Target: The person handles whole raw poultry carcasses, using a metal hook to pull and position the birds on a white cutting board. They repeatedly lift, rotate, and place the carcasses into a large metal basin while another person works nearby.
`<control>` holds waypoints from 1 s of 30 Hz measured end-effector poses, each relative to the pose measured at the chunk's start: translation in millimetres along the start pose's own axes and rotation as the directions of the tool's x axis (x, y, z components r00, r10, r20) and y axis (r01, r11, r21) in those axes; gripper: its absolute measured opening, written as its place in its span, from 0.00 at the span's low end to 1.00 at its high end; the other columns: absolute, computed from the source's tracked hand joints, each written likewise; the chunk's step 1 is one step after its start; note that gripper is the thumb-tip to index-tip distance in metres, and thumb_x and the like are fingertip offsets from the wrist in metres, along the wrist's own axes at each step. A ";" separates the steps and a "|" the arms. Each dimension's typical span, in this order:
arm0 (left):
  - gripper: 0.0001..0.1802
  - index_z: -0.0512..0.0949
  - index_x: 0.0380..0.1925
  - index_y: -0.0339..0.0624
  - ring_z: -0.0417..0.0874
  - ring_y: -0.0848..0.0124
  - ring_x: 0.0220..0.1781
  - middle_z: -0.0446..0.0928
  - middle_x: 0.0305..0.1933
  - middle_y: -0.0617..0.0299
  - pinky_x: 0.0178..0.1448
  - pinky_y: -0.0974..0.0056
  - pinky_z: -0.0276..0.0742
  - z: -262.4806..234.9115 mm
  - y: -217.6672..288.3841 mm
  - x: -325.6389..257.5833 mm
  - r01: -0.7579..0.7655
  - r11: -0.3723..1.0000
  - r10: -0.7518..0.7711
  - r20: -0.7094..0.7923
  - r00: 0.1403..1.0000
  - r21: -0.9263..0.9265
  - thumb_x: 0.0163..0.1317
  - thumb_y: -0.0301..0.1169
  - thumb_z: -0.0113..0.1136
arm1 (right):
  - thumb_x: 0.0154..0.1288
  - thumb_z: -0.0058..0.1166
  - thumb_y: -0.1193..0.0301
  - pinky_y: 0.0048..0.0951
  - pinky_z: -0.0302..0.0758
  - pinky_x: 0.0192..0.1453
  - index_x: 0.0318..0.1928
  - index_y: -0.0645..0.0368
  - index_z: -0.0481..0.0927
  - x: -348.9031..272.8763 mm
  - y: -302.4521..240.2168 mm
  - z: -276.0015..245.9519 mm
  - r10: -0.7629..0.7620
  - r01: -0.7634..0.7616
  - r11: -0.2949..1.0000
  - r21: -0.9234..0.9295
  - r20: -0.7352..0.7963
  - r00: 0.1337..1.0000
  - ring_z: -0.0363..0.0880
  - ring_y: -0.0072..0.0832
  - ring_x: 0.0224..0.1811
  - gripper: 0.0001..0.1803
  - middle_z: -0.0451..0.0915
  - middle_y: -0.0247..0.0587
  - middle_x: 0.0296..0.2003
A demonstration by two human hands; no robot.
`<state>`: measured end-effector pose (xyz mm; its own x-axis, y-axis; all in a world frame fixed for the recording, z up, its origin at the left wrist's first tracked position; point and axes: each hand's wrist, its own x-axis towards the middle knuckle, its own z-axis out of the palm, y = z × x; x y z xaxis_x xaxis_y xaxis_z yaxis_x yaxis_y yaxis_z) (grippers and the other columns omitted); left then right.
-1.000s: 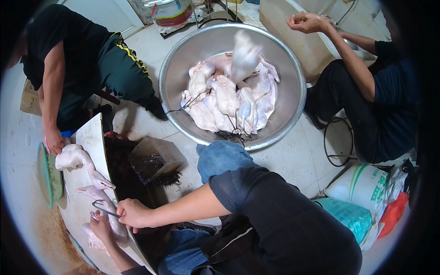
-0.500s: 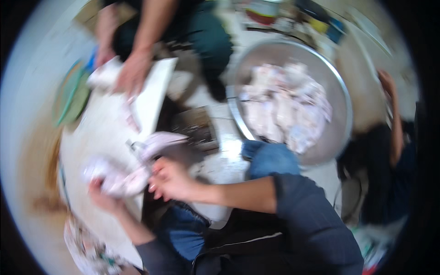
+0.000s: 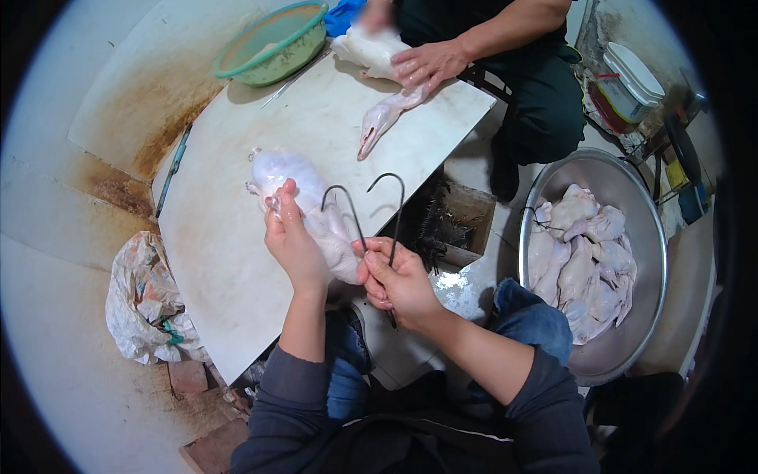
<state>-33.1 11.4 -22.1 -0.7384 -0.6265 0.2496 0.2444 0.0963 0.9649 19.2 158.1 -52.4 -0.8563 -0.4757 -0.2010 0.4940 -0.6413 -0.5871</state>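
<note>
A plucked duck (image 3: 286,175) lies on the white tabletop (image 3: 229,261) near its edge. My left hand (image 3: 294,246) is wrapped around its side, gripping the body by a wing or leg. My right hand (image 3: 401,286) is closed on a dark metal double hook (image 3: 401,209), whose two curved prongs point up and away from me. One prong passes in front of the duck without visibly piercing it. My right fingertips meet the end of the duck nearest me; its head is hidden.
Across the table a co-worker's hand (image 3: 433,63) presses on another plucked duck (image 3: 380,118). A green basin (image 3: 272,51) stands at the far left. On the right, a large metal basin (image 3: 662,261) holds several plucked birds. A crumpled sack (image 3: 138,296) lies at left.
The view has swung, so the table now sits more centrally and the metal basin farther right. My hands stay at the duck, with the hook now upright and clearly seen.
</note>
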 end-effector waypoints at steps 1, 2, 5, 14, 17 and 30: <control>0.20 0.82 0.55 0.32 0.68 0.78 0.42 0.77 0.47 0.66 0.51 0.71 0.67 0.6 -2.6 -0.4 -0.001 1.000 0.001 0.007 1.000 -0.007 0.77 0.37 0.54 | 0.81 0.46 0.73 0.18 0.61 0.21 0.60 0.63 0.73 1.6 6.1 1.2 0.006 -0.006 1.000 0.004 0.007 1.000 0.63 0.13 0.20 0.13 0.77 0.35 0.31; 0.20 0.82 0.56 0.32 0.69 0.77 0.42 0.77 0.49 0.65 0.52 0.70 0.67 1.1 -5.4 -0.8 -0.001 1.000 0.002 0.015 1.000 -0.015 0.77 0.37 0.54 | 0.81 0.46 0.73 0.18 0.61 0.21 0.59 0.62 0.74 3.0 12.8 2.5 0.012 -0.012 1.000 0.008 0.013 1.000 0.63 0.12 0.20 0.12 0.77 0.33 0.30; 0.24 0.77 0.61 0.32 0.70 0.73 0.45 0.75 0.55 0.60 0.54 0.67 0.69 0.3 -13.2 -2.3 -0.187 0.957 0.180 0.052 0.982 0.223 0.71 0.37 0.62 | 0.81 0.46 0.72 0.16 0.61 0.23 0.60 0.60 0.74 5.8 36.6 6.4 -0.094 0.086 0.988 -0.127 -0.063 0.994 0.64 0.11 0.22 0.12 0.76 0.29 0.28; 0.34 0.70 0.59 0.32 0.71 0.59 0.59 0.65 0.62 0.49 0.55 0.61 0.80 9.1 8.4 -9.9 -0.188 0.891 0.138 0.148 0.979 0.414 0.49 0.21 0.70 | 0.82 0.47 0.70 0.16 0.60 0.23 0.53 0.63 0.77 1.7 70.4 11.0 -0.250 0.203 0.938 -0.281 -0.140 0.958 0.62 0.10 0.19 0.10 0.78 0.30 0.30; 0.32 0.71 0.58 0.35 0.72 0.66 0.49 0.65 0.57 0.52 0.53 0.65 0.77 0.2 1.4 -5.4 -0.269 0.860 0.195 0.208 0.959 0.434 0.48 0.15 0.59 | 0.81 0.48 0.69 0.16 0.62 0.25 0.51 0.63 0.79 -8.6 71.5 15.7 -0.165 0.112 0.946 -0.303 -0.155 0.974 0.65 0.10 0.22 0.11 0.78 0.29 0.28; 0.33 0.75 0.57 0.39 0.71 0.48 0.69 0.73 0.59 0.46 0.73 0.53 0.63 -33.3 -37.5 17.3 -0.373 0.821 0.370 0.095 0.924 0.432 0.47 0.11 0.50 | 0.84 0.41 0.62 0.23 0.78 0.33 0.43 0.57 0.70 -9.1 78.3 -18.0 -0.277 0.169 0.919 -0.357 -0.277 0.920 0.74 0.18 0.35 0.13 0.74 0.33 0.40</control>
<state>-34.2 -28.8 -56.7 -0.6516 -0.4701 0.5953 0.2041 0.6472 0.7345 63.0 123.0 -110.7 -0.9664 -0.0934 -0.2394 0.2553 -0.4545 -0.8534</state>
